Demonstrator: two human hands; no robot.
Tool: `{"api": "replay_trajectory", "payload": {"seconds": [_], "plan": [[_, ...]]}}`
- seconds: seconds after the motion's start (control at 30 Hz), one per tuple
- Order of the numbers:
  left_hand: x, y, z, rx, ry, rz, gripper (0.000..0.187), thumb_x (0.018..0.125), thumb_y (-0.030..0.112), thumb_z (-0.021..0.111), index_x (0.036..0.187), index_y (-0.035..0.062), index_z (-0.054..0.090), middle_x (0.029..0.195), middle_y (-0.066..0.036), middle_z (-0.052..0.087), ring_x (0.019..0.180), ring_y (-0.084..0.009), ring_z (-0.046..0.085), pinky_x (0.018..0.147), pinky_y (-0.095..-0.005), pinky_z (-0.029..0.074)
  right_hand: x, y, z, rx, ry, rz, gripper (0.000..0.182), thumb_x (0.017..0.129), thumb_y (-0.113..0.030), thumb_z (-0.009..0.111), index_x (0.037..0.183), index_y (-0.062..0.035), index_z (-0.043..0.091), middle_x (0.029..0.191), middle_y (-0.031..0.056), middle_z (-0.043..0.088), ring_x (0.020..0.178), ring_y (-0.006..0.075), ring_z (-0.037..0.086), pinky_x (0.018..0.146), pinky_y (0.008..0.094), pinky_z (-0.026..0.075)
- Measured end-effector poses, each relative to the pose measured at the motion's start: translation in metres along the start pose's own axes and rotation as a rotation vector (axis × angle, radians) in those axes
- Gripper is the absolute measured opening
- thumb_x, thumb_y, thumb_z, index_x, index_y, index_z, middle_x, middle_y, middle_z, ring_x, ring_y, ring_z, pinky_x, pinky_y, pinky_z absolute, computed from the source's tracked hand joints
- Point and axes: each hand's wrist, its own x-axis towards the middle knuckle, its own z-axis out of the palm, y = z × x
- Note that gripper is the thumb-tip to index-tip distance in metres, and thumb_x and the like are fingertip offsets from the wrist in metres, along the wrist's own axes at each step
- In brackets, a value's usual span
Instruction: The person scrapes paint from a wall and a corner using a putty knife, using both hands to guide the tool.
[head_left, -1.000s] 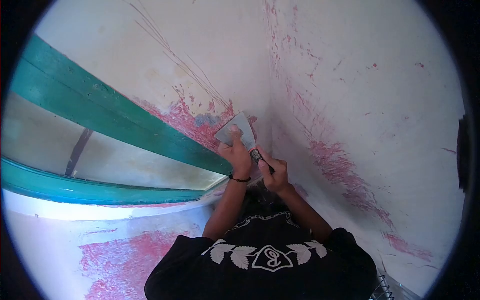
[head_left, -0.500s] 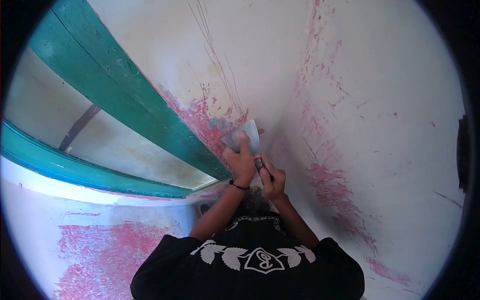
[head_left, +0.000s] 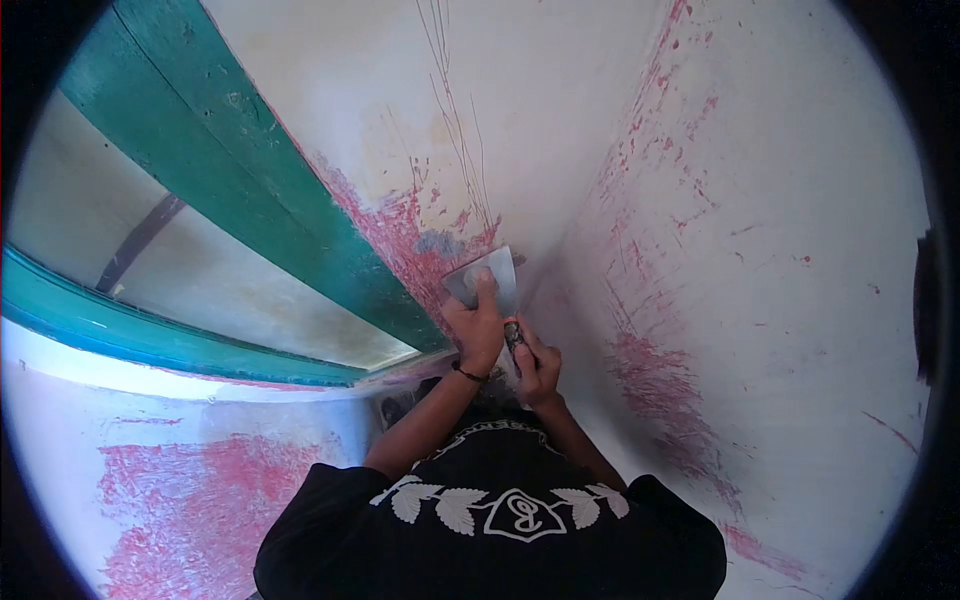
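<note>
A scraper with a wide grey metal blade is against the wall near the red-scraped patch beside the green frame. My right hand is wrapped round its dark handle, below the blade. My left hand, with a dark band at the wrist, presses on the blade with a finger stretched up over the metal. The other fingers of that hand are partly hidden behind the blade. Thin scratch lines run up the wall above the blade.
A green wooden frame with a pale panel slants down at the left. The right wall meets the facing wall in a corner and carries red scrape marks. Another red patch marks the lower left wall. A dark object stands at the right edge.
The view has shifted slightly. Both hands and the scraper appear a little lower and further left in it, still in the same grip; the blade remains near the same patch.
</note>
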Motion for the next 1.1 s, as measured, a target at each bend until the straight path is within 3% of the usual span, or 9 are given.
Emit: {"api": "replay_trajectory", "payload": {"seconds": [0.17,0.3,0.43,0.57,0.67,0.77,0.87,0.97,1.1], "plan": [[0.006,0.036,0.011,0.016,0.035,0.046,0.024,0.101,0.018,0.06,0.095,-0.004,0.069,0.088,-0.005,0.07,0.076,-0.0088,0.062,0.067,-0.027,0.05,0.023,-0.003,-0.003,-0.003,-0.028,-0.061,0.044,0.094,-0.011,0.05,0.132,0.0076,0.06,0.059,0.0008,0.055,0.049,0.0069,0.049,0.049,0.0246,0.039],[0.012,0.055,0.022,-0.116,0.025,0.083,0.027,0.102,0.02,0.06,0.094,-0.0033,0.069,0.088,-0.004,0.07,0.076,-0.0078,0.061,0.065,-0.026,0.049,0.031,-0.013,-0.011,0.0,-0.095,0.074,0.04,0.093,-0.01,0.054,0.128,0.009,0.061,0.08,0.0144,0.07,0.062,0.0138,0.062,0.059,0.0286,0.049],[-0.003,0.019,0.008,-0.028,0.043,-0.013,0.029,0.103,0.022,0.058,0.094,-0.0031,0.069,0.087,-0.003,0.069,0.071,-0.008,0.06,0.062,-0.0255,0.048,0.0,0.009,-0.013,-0.034,-0.107,0.081,0.041,0.093,-0.01,0.055,0.128,0.0095,0.061,0.084,0.0172,0.072,0.061,0.0149,0.064,0.06,0.028,0.05],[0.003,0.016,0.002,-0.029,0.062,0.088,0.031,0.102,0.025,0.06,0.089,-0.0021,0.067,0.082,0.0,0.066,0.068,-0.0073,0.056,0.059,-0.0253,0.045,0.004,-0.006,-0.007,0.011,-0.094,0.135,0.04,0.093,-0.01,0.054,0.127,0.0102,0.061,0.09,0.0201,0.074,0.063,0.015,0.065,0.062,0.0277,0.05],[0.007,0.057,0.018,-0.083,0.092,0.068,0.034,0.1,0.026,0.063,0.077,0.0,0.064,0.073,0.004,0.06,0.066,-0.0056,0.05,0.057,-0.0252,0.041,0.02,-0.013,-0.007,0.022,-0.096,0.073,0.041,0.093,-0.009,0.053,0.128,0.0104,0.06,0.09,0.0197,0.074,0.063,0.0133,0.065,0.061,0.0276,0.05],[0.006,0.057,0.022,-0.154,0.096,0.055,0.033,0.099,0.027,0.064,0.079,0.0003,0.064,0.073,0.004,0.06,0.067,-0.0053,0.05,0.058,-0.025,0.041,0.012,-0.003,0.002,0.03,-0.057,0.02,0.044,0.094,-0.011,0.049,0.131,0.0102,0.059,0.059,-0.0008,0.053,0.049,0.0056,0.049,0.048,0.0236,0.038],[0.001,0.022,0.006,-0.062,0.104,0.047,0.032,0.099,0.027,0.064,0.081,0.0003,0.066,0.074,0.003,0.061,0.067,-0.0053,0.051,0.058,-0.0251,0.041,-0.004,0.006,-0.003,0.0,-0.103,0.085,0.042,0.093,-0.009,0.053,0.13,0.0108,0.059,0.088,0.0185,0.073,0.062,0.0106,0.061,0.06,0.0267,0.049],[0.004,0.028,0.005,-0.069,0.097,0.03,0.032,0.1,0.027,0.064,0.083,-0.0001,0.067,0.074,0.003,0.062,0.068,-0.0054,0.051,0.057,-0.0252,0.041,0.005,-0.013,0.0,0.079,-0.091,0.099,0.043,0.094,-0.01,0.053,0.131,0.0106,0.057,0.091,0.0186,0.074,0.063,0.0115,0.062,0.061,0.0269,0.049],[0.006,0.045,0.016,-0.165,0.06,0.028,0.032,0.1,0.027,0.064,0.084,-0.0008,0.067,0.074,0.003,0.062,0.067,-0.0059,0.052,0.057,-0.0254,0.042,0.012,-0.019,0.004,0.026,-0.053,0.057,0.045,0.095,-0.011,0.048,0.134,0.0086,0.057,0.063,0.0014,0.058,0.054,0.0051,0.051,0.053,0.0224,0.041]]}}
